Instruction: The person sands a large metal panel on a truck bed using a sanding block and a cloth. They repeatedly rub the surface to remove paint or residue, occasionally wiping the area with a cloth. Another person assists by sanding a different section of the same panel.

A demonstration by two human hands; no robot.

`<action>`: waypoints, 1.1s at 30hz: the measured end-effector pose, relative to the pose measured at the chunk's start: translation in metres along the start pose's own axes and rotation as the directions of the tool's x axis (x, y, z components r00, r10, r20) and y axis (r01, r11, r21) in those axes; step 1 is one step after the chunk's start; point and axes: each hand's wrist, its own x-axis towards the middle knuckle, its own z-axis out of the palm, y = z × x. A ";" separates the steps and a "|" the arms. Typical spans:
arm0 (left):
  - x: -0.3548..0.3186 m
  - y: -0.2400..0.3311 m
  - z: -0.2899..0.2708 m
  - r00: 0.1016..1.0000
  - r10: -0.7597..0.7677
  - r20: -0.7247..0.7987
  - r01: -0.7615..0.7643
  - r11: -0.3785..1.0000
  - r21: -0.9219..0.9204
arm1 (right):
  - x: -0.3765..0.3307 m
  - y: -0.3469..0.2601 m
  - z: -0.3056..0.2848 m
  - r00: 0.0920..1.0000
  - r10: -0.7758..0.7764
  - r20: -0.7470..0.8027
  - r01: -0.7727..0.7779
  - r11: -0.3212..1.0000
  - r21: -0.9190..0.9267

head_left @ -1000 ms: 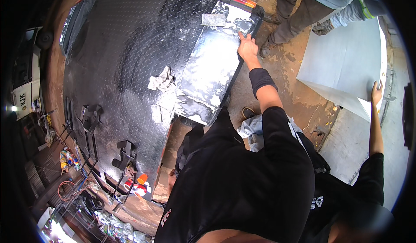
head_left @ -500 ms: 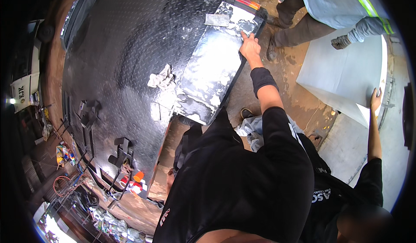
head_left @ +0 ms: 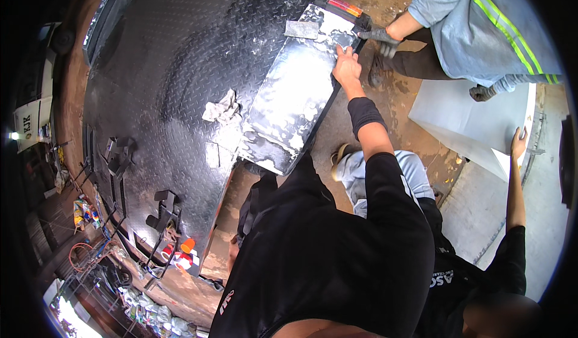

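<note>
Black diamond-plate decking (head_left: pixel 198 91) filled much of the view, worn and shiny in places, with brown, stained ground (head_left: pixel 415 121) along its right side. At the deck's right edge sat a long fender (head_left: pixel 286 91), its top patchy in white and black, with a red and orange tail light (head_left: pixel 344 5) at the far end. A small flat grey block (head_left: pixel 301 29) lay on top, toward that light, and a crumpled pale cloth (head_left: pixel 223 108) lay on the deck just beside the fender.

The wearer's right hand (head_left: pixel 347 68) rested palm down on the fender's outer edge, index finger stretched forward, the other fingers loosely bent, nothing in its grasp. The left hand (head_left: pixel 233 250) hung low by the body (only a sliver of it showed), so I could not tell how its fingers stood.

Across the fender, a co-worker in a grey-blue shirt (head_left: pixel 457 12) reached a gloved hand (head_left: pixel 384 37) to the corner near the light; whether it touched was hard to judge. Another person, in black, had a bare hand (head_left: pixel 519 144) at the edge of a large white panel (head_left: pixel 451 124). An orange cup (head_left: pixel 188 245) stood out near the deck's lower end.
</note>
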 end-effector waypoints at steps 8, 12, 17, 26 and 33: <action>-0.010 -0.005 -0.010 0.970 0.140 -0.201 -0.019 0.862 0.507 | 0.024 -0.014 -0.009 0.994 -0.018 0.108 0.030 0.993 -0.118; -0.011 -0.002 -0.002 0.966 0.134 -0.223 0.022 0.811 0.584 | 0.021 -0.006 -0.004 0.996 0.001 0.090 0.008 0.995 -0.096; -0.014 -0.009 -0.001 0.966 0.082 -0.246 0.069 0.833 0.548 | 0.016 -0.007 -0.001 0.998 -0.009 0.065 0.013 0.998 -0.058; -0.008 -0.023 -0.002 0.957 0.187 -0.224 -0.063 0.882 0.467 | 0.010 -0.007 0.002 1.000 0.000 0.020 0.000 1.000 0.007; 0.012 -0.034 0.001 0.984 0.155 -0.087 -0.144 0.983 0.114 | -0.003 0.000 -0.004 0.999 0.019 0.038 -0.019 1.000 -0.023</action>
